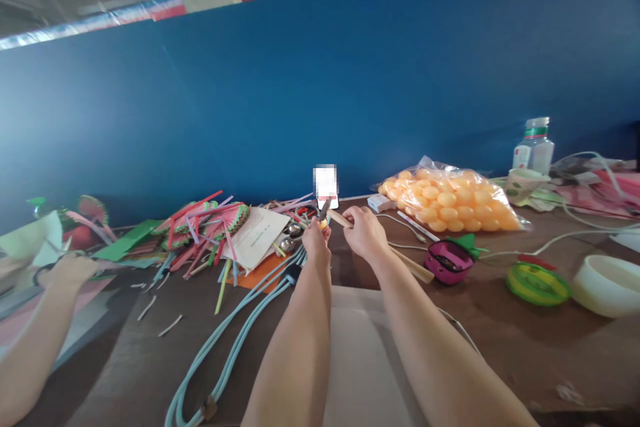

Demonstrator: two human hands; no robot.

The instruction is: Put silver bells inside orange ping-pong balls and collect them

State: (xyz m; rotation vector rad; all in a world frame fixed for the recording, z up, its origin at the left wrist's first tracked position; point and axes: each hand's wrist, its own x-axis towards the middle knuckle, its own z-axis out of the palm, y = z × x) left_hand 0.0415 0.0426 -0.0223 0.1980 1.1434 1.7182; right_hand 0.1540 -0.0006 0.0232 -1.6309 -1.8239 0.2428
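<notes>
My left hand (316, 239) is closed around a small tool (325, 209) with a dark, narrow end and a bit of yellow near the fingers; its exact kind is unclear. Just to the right, my right hand (364, 230) pinches a flat, pale wooden strip (340, 218), whose end points at the tool. Whether the two touch is too small to tell. Behind them stands a white upright object (326, 188), partly blurred out. Two shiny silver balls (287, 244) lie left of my left hand. Under my forearms is a pale sheet (367, 360).
Light-blue cords (240, 327) loop across the brown table. Left are coloured paper strips (200, 233), a white paper (257, 235) and another person's hand (70, 270). Right are a bag of orange balls (450, 197), a purple container (449, 263), a green-yellow container (537, 282) and a white bowl (607, 287).
</notes>
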